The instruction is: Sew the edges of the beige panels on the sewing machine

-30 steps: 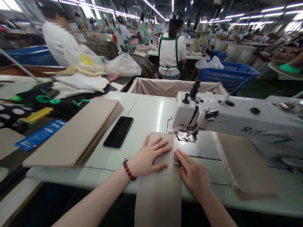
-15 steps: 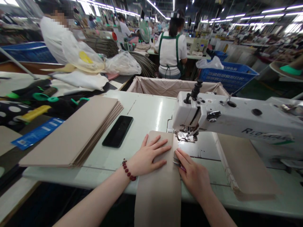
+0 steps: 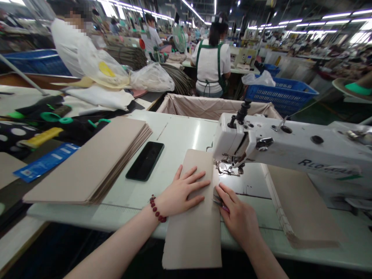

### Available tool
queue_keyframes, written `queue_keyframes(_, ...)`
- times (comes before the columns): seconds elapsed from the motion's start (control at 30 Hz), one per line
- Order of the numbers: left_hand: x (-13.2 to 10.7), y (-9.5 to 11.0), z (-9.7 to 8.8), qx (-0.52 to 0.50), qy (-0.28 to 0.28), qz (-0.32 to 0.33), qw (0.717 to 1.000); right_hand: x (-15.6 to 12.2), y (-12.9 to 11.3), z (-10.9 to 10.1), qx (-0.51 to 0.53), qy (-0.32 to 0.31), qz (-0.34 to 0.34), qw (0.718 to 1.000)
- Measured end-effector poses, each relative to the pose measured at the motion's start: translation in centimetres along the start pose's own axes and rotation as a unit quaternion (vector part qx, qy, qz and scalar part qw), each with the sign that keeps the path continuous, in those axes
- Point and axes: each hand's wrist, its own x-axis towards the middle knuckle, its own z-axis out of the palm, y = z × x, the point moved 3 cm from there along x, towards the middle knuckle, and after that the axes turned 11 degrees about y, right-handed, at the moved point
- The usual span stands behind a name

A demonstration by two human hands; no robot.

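Note:
A long beige panel (image 3: 193,236) lies on the pale green sewing table, its right edge running under the sewing machine's presser foot (image 3: 229,167). Spread flat on the panel is my left hand (image 3: 183,192), fingers apart, with a dark red bead bracelet at the wrist. Closed at the panel's right edge, my right hand (image 3: 240,213) has thread snips (image 3: 217,199) in it; their metal blades show, along with a bit of purple handle. Its fingertips touch the panel just in front of the presser foot. The palm hides the rest of the snips.
A stack of beige panels (image 3: 87,162) and a black phone (image 3: 144,161) lie to the left. On the right, more beige pieces (image 3: 305,205) sit beneath the machine arm (image 3: 290,143). A cloth-lined bin (image 3: 197,106) stands behind the table, and co-workers sit farther back.
The panel has slid away from me past the presser foot, and its near end now shows. Both hands stay in nearly the same places.

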Motion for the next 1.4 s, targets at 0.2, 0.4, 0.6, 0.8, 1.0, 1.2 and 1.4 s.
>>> queue_keyframes(0.2,0.01,-0.07,0.00,0.000,0.000,0.005,1.000,0.02,0.07,0.03,0.000,0.005,-0.001,1.000)
queue_keyframes(0.4,0.06,-0.03,0.09,0.007,-0.013,-0.001,1.000,-0.01,0.11,-0.02,-0.004,0.001,0.002,1.000)
queue_keyframes(0.6,0.02,0.00,0.18,0.010,-0.014,0.002,1.000,-0.09,0.17,0.04,0.008,-0.010,0.008,1.000)
queue_keyframes(0.8,-0.02,-0.05,0.26,0.010,-0.010,0.003,1.000,-0.12,0.19,0.00,0.007,-0.015,0.014,1.000)
queue_keyframes(1.0,0.04,-0.02,0.30,0.006,-0.016,0.010,1.000,-0.10,0.25,0.20,0.003,-0.003,0.009,1.000)
queue_keyframes(1.2,-0.13,0.21,0.18,0.007,-0.010,0.019,1.000,-0.03,0.32,0.24,0.005,0.005,0.002,1.000)
queue_keyframes(1.4,-0.06,0.89,0.08,0.007,-0.020,0.045,0.999,-0.06,0.34,0.31,0.010,0.003,0.009,1.000)
